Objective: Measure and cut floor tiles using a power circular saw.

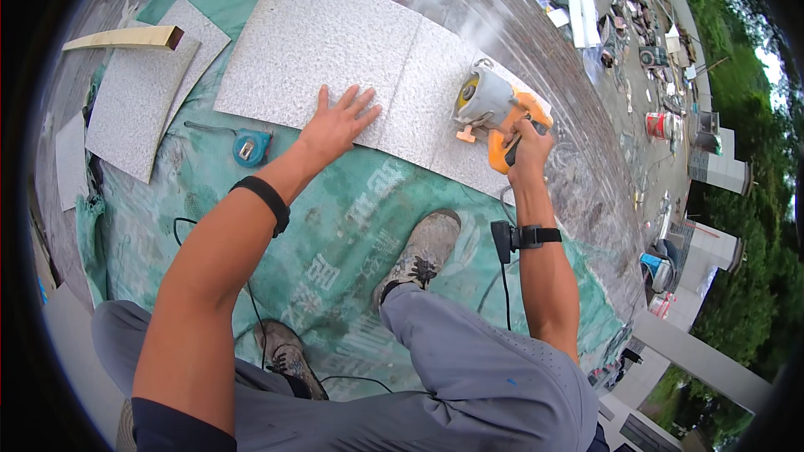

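Observation:
A large speckled light-grey stone tile (310, 42) lies on a green sheet in front of me. My left hand (339, 124) rests flat on it near its front edge, fingers spread. My right hand (528, 146) is wrapped round the rear handle of an orange and grey circular saw (494, 105). The saw sits on the right part of the tile, its yellow disc at the left side. A line runs across the tile between my left hand and the saw. Pale dust hangs behind the saw. Whether the blade turns, I cannot tell.
A blue tape measure (250, 147) lies left of my left hand. Cut tile pieces (138, 100) and a metal-coloured bar (126, 38) are at the left. My shoes (427, 251) stand on the green sheet (335, 226), where dark cables run. Rubble and a red-and-white bucket (658, 125) lie at the right.

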The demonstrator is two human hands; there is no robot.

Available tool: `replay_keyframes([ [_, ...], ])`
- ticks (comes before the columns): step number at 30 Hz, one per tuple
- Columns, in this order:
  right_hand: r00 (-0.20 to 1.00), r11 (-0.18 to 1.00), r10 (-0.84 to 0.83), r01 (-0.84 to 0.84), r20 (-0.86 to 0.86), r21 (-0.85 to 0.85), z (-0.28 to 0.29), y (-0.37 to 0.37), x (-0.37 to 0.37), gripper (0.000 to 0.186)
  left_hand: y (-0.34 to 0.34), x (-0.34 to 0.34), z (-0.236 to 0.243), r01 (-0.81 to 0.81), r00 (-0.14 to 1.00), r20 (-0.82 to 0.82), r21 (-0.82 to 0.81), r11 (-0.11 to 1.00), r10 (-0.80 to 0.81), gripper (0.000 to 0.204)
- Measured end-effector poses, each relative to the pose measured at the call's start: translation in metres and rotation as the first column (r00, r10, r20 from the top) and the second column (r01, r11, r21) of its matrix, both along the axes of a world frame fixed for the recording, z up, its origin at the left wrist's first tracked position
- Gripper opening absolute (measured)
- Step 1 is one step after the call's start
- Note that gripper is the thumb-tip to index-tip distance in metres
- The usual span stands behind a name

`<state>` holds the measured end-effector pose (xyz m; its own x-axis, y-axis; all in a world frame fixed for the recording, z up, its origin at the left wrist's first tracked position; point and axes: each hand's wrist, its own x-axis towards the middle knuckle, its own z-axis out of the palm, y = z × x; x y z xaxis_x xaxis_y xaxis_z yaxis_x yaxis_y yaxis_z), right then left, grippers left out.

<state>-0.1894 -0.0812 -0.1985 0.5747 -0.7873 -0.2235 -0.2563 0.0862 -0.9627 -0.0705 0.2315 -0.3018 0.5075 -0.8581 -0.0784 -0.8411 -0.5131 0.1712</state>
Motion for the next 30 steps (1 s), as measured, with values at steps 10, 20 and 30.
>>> replay_keyframes([
  [10,1.0,1.0,0.012,-0.012,-0.008,-0.005,-0.002,0.006,-0.008,0.004,-0.001,0.0,0.004,-0.002,1.0,-0.025,0.036,0.999,0.003,0.083],
  [20,0.999,1.0,0.026,-0.026,-0.024,-0.005,0.003,0.019,-0.024,0.005,0.0,0.0,0.003,0.001,1.0,0.011,0.024,1.0,-0.001,0.085],
  [30,1.0,1.0,0.021,-0.021,-0.01,-0.002,0.005,0.031,-0.035,0.005,0.0,0.0,0.006,0.003,1.0,-0.006,0.054,0.999,-0.003,0.087],
])
